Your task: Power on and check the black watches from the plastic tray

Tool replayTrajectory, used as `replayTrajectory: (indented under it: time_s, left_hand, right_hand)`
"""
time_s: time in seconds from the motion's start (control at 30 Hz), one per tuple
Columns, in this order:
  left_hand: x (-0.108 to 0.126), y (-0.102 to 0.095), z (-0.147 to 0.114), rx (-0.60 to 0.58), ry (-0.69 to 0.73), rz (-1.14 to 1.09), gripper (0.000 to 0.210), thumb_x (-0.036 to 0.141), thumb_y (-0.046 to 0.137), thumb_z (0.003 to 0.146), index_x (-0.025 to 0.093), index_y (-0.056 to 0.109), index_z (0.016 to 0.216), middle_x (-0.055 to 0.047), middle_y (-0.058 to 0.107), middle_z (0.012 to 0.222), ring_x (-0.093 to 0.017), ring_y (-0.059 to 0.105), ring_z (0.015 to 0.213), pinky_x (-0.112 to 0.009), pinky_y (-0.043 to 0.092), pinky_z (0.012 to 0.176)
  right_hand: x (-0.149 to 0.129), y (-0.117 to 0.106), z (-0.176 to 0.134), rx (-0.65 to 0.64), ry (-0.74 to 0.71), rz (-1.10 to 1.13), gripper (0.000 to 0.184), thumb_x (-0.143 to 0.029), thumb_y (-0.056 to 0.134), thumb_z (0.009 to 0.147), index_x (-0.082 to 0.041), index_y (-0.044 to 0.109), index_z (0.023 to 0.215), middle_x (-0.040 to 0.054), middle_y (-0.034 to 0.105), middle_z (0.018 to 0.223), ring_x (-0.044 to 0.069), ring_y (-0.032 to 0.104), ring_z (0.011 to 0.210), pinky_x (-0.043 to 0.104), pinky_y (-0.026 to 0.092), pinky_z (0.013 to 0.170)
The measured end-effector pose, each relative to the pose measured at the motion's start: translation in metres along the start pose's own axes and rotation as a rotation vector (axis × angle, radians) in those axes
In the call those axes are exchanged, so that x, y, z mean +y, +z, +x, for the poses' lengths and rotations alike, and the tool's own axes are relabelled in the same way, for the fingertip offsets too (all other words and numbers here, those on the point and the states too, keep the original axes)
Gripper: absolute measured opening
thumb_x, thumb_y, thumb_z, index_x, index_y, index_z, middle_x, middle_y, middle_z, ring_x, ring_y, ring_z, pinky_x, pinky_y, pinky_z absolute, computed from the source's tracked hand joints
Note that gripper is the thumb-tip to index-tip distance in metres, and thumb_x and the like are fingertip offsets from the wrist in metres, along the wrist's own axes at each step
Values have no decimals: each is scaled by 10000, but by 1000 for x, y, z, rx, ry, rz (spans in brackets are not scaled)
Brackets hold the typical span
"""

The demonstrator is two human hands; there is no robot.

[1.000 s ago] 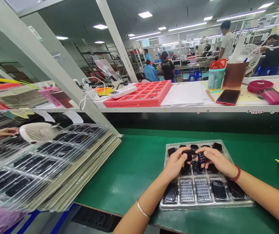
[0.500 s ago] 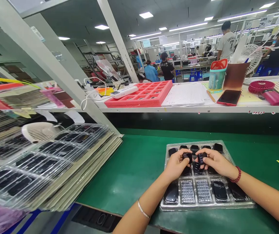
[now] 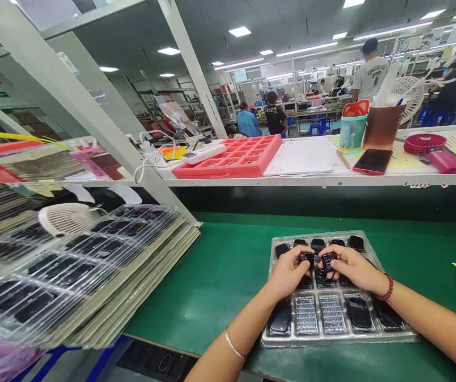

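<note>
Above a clear plastic tray (image 3: 319, 342), my left hand (image 3: 287, 273) pinches a small black smartwatch body (image 3: 306, 259) between thumb and fingers. Close beside it, my right hand (image 3: 349, 265) grips a second smartwatch body (image 3: 328, 261), whose dark screen shows rows of small light marks. Another black screen (image 3: 321, 278) lies in the tray just below both hands. More black units fill the back row, and a black unit (image 3: 359, 313) sits in the front row. Two front pockets show only their ridged bottoms. My hands hide part of the middle row.
Stacked trays of black units (image 3: 84, 265) rise at the left, with a white fan (image 3: 68, 218) on top. A shelf (image 3: 311, 180) crosses behind the green bench (image 3: 212, 297), bearing a red foam tray (image 3: 231, 156), papers and a phone (image 3: 372, 161). A cable lies at the right.
Both hands keep hold of their smartwatch bodies over the tray. The right one has shifted very slightly, and the camera view has moved a little.
</note>
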State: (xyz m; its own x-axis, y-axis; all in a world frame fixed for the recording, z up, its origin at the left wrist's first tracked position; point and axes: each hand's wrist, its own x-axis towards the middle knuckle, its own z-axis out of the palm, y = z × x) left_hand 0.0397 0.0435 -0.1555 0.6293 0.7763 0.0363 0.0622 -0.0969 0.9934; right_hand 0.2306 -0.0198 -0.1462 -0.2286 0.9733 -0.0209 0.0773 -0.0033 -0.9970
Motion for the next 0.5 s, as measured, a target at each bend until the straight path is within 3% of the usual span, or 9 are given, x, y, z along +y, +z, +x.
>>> replayTrajectory:
  time_s: [0.5]
  left_hand:
    - [-4, -1, 0, -3, 2, 19, 290, 149, 503, 777, 161, 564, 1060, -43, 626, 833, -116, 575, 641, -254, 492, 628]
  right_hand:
    - [-1, 1, -1, -3, -3, -21, 235, -236, 504, 826, -193, 539, 1054, 39, 638, 908, 148, 638, 670, 277, 501, 595]
